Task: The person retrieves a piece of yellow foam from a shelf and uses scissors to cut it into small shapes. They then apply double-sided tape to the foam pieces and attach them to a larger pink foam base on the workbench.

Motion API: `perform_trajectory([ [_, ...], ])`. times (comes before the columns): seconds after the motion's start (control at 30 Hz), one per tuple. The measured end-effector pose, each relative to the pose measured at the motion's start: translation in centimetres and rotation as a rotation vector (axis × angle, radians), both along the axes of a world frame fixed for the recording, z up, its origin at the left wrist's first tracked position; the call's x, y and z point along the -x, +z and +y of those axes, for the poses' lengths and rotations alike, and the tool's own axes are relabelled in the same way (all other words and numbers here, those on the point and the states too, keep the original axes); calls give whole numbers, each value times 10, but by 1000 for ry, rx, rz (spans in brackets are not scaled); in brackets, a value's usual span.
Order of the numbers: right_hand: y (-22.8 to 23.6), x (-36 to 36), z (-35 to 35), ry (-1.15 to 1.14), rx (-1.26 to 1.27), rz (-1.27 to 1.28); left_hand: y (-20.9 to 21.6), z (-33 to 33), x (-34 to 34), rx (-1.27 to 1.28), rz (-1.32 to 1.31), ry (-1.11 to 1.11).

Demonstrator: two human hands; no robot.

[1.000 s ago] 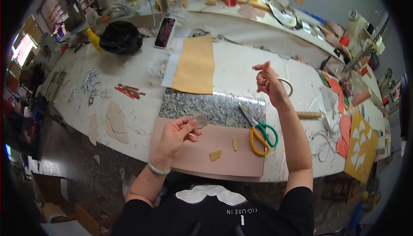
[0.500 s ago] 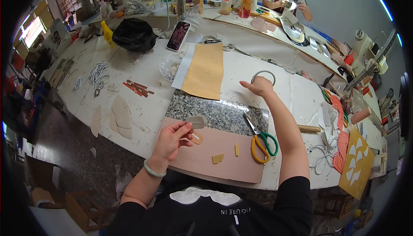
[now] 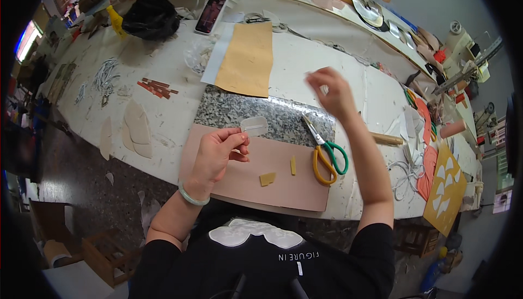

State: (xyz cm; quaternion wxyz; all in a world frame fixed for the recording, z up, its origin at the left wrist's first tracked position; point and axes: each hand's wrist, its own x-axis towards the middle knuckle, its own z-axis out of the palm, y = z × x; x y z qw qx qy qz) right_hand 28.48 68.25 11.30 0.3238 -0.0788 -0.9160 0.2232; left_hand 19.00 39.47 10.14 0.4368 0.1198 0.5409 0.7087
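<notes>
My left hand (image 3: 218,149) pinches a small, translucent piece with rounded corners (image 3: 255,126) between thumb and fingers. A pale strip shows on the piece, held above the seam between the speckled stone slab (image 3: 223,105) and the pinkish board (image 3: 245,184). My right hand (image 3: 332,92) is raised over the white table, its fingers curled and smeared by motion; whether it holds anything cannot be made out. Nearer me, scissors (image 3: 326,154) with one yellow and one green handle lie partly spread across slab and board. Two small yellowish scraps (image 3: 267,179) rest on the board.
A tan sheet (image 3: 245,59) overlaps the slab's far edge. A phone (image 3: 211,14) leans beside a black bag (image 3: 151,17). Reddish strips (image 3: 157,88), beige cut pieces (image 3: 136,130) and grey cords (image 3: 106,75) lie left. A wooden stick (image 3: 387,139) and white cord (image 3: 406,171) lie right.
My view has tilted, so the table sits higher in the picture. The right hand has turned and curled; the grey ring beside it no longer shows. The left hand still pinches the piece.
</notes>
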Motion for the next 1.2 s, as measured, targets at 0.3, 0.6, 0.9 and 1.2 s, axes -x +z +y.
perform_trajectory([
  [0.3,14,-38,-128,315,-20,34,-1,6,-20,-86,231,-122],
  [0.6,17,-43,-135,382,153,51,6,-6,-28,-93,652,-116],
  [0.9,-16,-74,-131,290,1724,243,-6,-13,-9,-12,5,-96],
  [1.2,-28,-112,-148,278,708,-486,-27,-40,8,121,-17,34],
])
